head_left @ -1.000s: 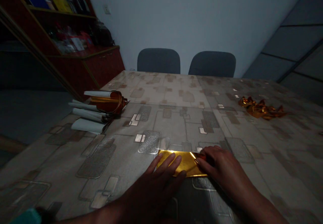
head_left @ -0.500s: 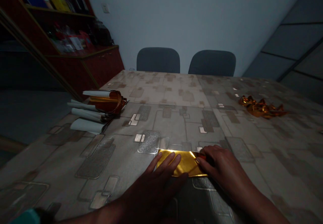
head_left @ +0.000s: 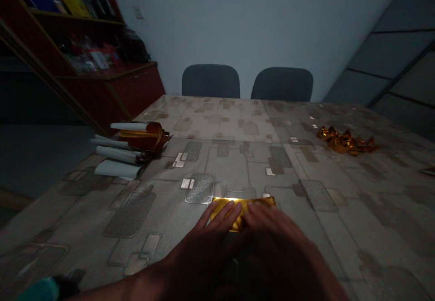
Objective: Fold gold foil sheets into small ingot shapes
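A folded strip of shiny gold foil paper (head_left: 220,202) lies flat on the table in front of me, its far edge roughly level. My left hand (head_left: 212,242) rests on its left part, fingers spread and stretched out. Across the middle and right part lies my right hand (head_left: 280,240), somewhat blurred, with fingers stretched forward on the foil. The two hands are close together and cover much of the strip's near side.
Curled sheets of gold paper with pale backs (head_left: 118,169) lie in a stack at the left. Folded gold foil pieces (head_left: 348,142) sit at the right on the patterned tablecloth (head_left: 231,165). Two chairs (head_left: 210,81) stand behind the table, a red-brown cabinet (head_left: 136,88) at the left.
My right hand has left its pinch at the strip's right end and moved left, flattening over the foil. My left hand stays on the left part.
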